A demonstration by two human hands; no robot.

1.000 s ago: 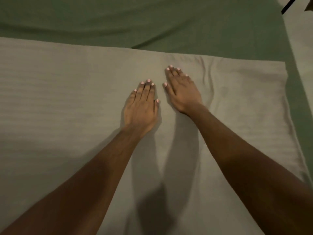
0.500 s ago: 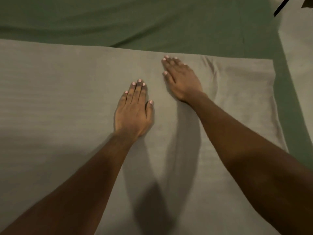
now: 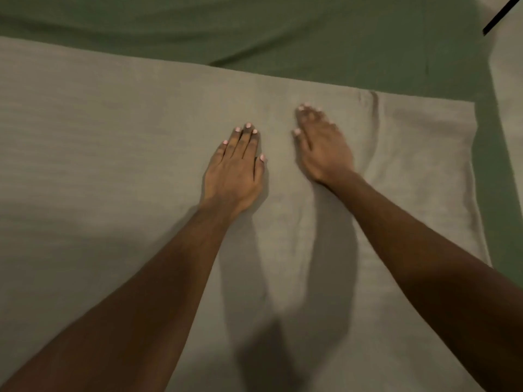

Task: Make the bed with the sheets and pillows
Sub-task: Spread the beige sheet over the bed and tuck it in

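2 flat hands, left hand (image 3: 235, 168) and right hand (image 3: 322, 148), fingers stretched out, near each other but apart, pressing on grey sheet (image 3: 113, 165). Green sheet (image 3: 283, 32) beyond fingertips.

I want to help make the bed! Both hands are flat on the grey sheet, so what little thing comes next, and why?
Probably slide the right hand out toward the crease beside it. The left hand lies on smooth grey sheet, but that fold near the sheet's far edge is not yet flattened.
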